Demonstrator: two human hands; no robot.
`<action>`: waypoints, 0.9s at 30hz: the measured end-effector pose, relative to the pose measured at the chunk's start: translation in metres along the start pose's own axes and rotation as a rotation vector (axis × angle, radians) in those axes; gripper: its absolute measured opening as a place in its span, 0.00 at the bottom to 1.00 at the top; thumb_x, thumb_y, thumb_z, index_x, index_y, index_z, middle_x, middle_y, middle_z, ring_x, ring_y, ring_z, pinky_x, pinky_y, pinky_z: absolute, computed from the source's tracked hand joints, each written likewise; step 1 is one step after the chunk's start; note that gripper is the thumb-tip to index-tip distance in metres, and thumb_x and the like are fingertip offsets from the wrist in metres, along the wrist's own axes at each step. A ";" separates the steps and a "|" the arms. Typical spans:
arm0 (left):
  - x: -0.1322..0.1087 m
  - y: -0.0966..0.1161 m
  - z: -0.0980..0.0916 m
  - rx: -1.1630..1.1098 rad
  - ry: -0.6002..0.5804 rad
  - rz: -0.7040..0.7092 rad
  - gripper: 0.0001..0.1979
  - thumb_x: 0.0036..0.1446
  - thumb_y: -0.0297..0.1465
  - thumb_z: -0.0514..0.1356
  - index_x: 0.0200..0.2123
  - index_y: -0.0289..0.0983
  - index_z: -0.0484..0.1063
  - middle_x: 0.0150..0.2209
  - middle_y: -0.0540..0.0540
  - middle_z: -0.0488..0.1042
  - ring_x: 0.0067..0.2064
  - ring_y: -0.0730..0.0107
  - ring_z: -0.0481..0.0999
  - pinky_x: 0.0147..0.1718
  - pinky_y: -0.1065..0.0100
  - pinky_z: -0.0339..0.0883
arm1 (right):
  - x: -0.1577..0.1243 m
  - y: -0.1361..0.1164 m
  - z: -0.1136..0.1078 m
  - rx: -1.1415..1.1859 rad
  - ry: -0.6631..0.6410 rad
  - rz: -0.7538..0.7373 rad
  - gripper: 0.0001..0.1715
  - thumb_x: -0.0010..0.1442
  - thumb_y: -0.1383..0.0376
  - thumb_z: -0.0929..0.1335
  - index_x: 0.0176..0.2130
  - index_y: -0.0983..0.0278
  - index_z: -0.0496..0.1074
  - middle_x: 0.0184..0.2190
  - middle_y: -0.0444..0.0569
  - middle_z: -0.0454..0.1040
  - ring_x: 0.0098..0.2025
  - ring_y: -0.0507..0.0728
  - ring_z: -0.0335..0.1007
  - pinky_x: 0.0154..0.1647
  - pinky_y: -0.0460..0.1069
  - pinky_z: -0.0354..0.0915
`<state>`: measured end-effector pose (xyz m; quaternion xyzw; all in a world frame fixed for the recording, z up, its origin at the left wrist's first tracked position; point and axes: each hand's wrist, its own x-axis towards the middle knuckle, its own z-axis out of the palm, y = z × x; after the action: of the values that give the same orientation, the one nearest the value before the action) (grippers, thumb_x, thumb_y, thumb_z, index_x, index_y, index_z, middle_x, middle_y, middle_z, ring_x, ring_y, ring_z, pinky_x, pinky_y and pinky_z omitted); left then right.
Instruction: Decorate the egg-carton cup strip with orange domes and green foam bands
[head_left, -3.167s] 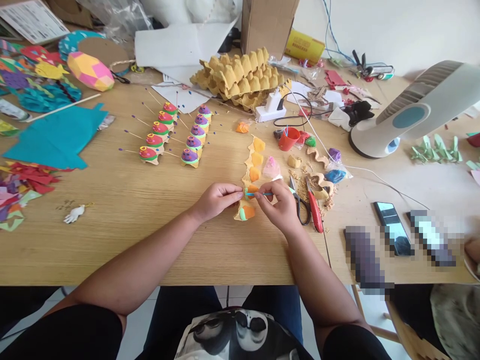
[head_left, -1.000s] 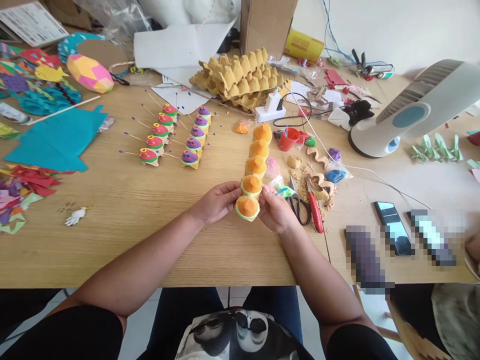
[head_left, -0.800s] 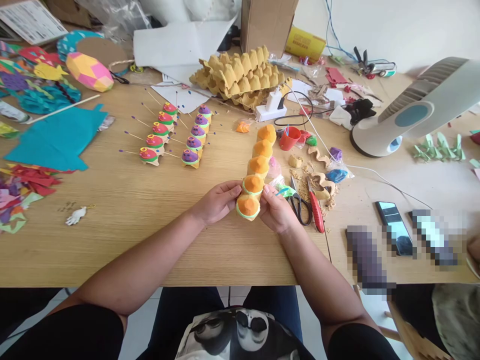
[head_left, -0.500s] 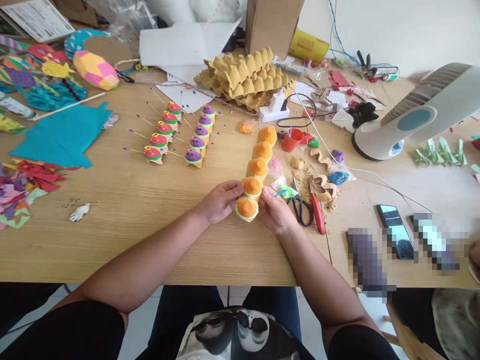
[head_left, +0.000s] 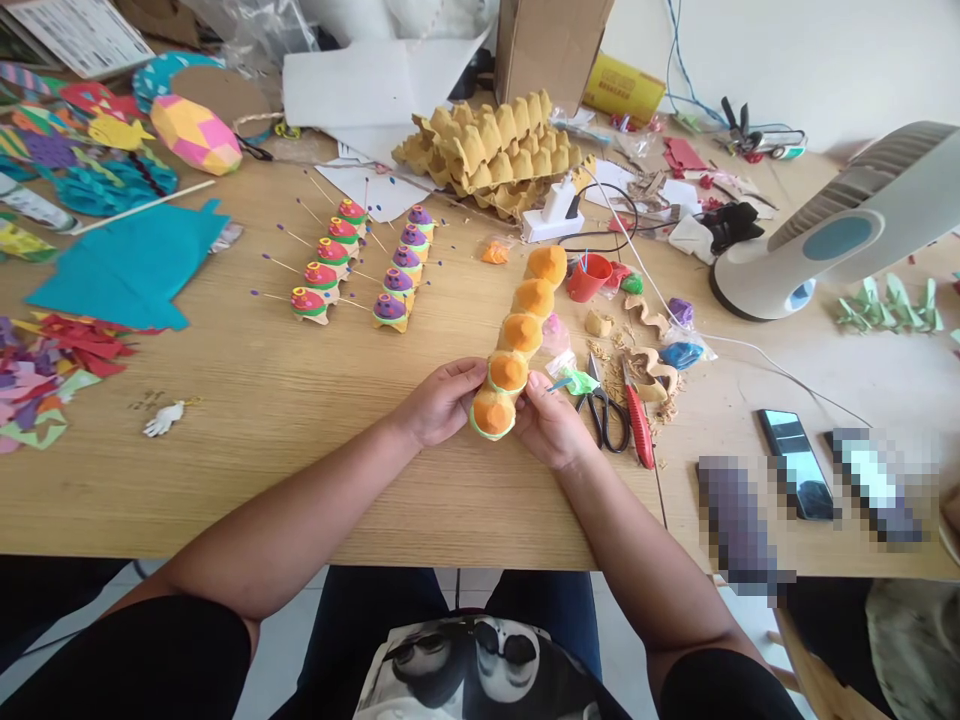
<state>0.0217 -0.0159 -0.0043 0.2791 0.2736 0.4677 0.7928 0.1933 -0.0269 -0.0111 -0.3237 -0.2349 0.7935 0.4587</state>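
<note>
Both my hands grip a strip of egg carton cups (head_left: 519,332) with orange modelling clay on its bumps. A pale green band rims the two nearest bumps. My left hand (head_left: 448,400) pinches the strip's near left side with thumb and fingers. On the opposite side, my right hand (head_left: 553,420) is closed round its edge, and a thin blue stick (head_left: 559,384) pokes out by the fingers. Beyond my left hand stand two decorated egg carton caterpillars, one red and green (head_left: 322,262), one purple and orange (head_left: 403,268), with several pin-like sticks in them.
Scissors (head_left: 602,410), a red-handled cutter (head_left: 639,425) and a red cup (head_left: 589,278) lie right of the strip. Egg cartons (head_left: 487,150) are stacked at the back beside a power strip (head_left: 553,222). A white fan (head_left: 832,235) and phones (head_left: 796,465) occupy the right.
The strip's far end has swung slightly to the right. Both hands keep their hold at the near end, and the view has shifted a little.
</note>
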 end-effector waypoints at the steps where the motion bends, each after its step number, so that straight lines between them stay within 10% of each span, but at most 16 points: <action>1: 0.000 0.000 0.000 -0.003 0.006 -0.003 0.11 0.56 0.37 0.70 0.33 0.34 0.79 0.31 0.47 0.79 0.33 0.68 0.79 0.34 0.69 0.73 | 0.000 0.000 0.000 -0.005 0.004 -0.005 0.22 0.53 0.52 0.78 0.32 0.60 0.66 0.24 0.38 0.58 0.26 0.50 0.53 0.29 0.46 0.57; 27: 0.001 -0.001 -0.002 0.004 0.034 -0.013 0.13 0.54 0.39 0.72 0.36 0.35 0.83 0.34 0.47 0.82 0.35 0.68 0.79 0.36 0.70 0.73 | 0.002 0.001 0.003 -0.062 -0.017 -0.055 0.23 0.49 0.51 0.80 0.31 0.61 0.69 0.22 0.37 0.57 0.25 0.49 0.52 0.28 0.45 0.57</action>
<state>0.0207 -0.0148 -0.0066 0.2710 0.2896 0.4667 0.7905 0.1903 -0.0258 -0.0103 -0.3244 -0.2720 0.7756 0.4682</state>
